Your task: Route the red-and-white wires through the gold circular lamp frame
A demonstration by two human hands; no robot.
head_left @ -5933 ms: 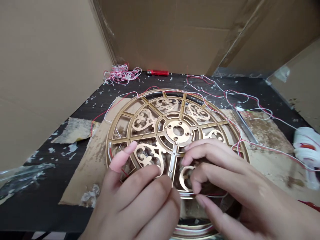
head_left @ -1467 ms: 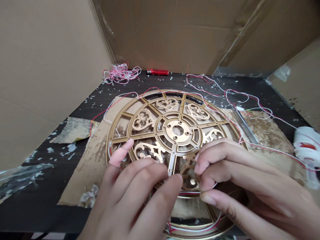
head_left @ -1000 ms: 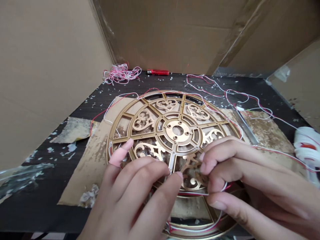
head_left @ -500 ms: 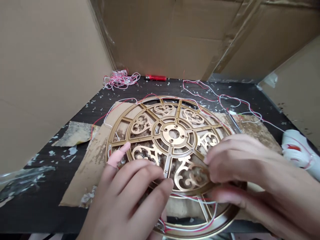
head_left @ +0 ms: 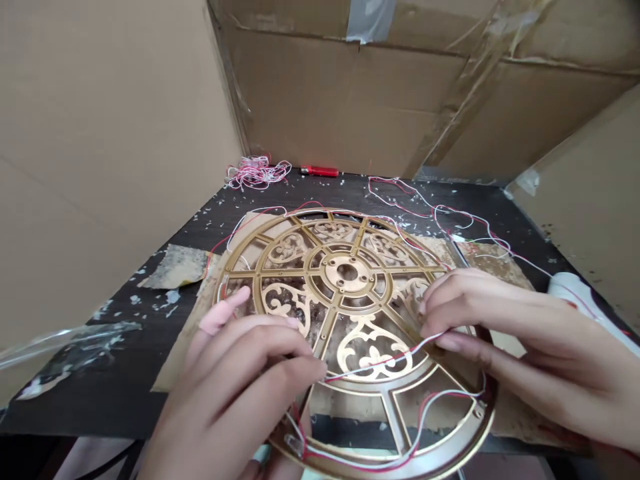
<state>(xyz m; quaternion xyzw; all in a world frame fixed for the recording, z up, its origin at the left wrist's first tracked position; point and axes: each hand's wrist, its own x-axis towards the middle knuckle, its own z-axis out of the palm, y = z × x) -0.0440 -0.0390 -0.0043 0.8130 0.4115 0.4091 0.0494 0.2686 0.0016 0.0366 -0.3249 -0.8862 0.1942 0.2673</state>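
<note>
A round gold-coloured openwork metal frame (head_left: 326, 335) with spokes and scroll ornaments lies in front of me, tilted up a little at its near edge. Thin red and white wires (head_left: 380, 366) run in a nearly straight line across its near part, from one hand to the other. My right hand (head_left: 520, 353) pinches them between thumb and fingers above the frame's right side. At the other end, my left hand (head_left: 250, 387) closes on them near the lower left rim; its thumb is hidden. More of the wires loop along the near rim.
Brown cardboard (head_left: 175, 373) lies under the frame on a dark table (head_left: 100, 373) strewn with white scraps. Behind are a wire bundle (head_left: 260, 173) and a red lighter (head_left: 320, 171). A white glue gun (head_left: 575, 293) stands at the right. Cardboard walls (head_left: 325, 100) enclose the back and sides.
My right hand has drawn the wires up, so they now stretch taut between both hands. The frame's near edge tilts higher, and the whole view has shifted slightly.
</note>
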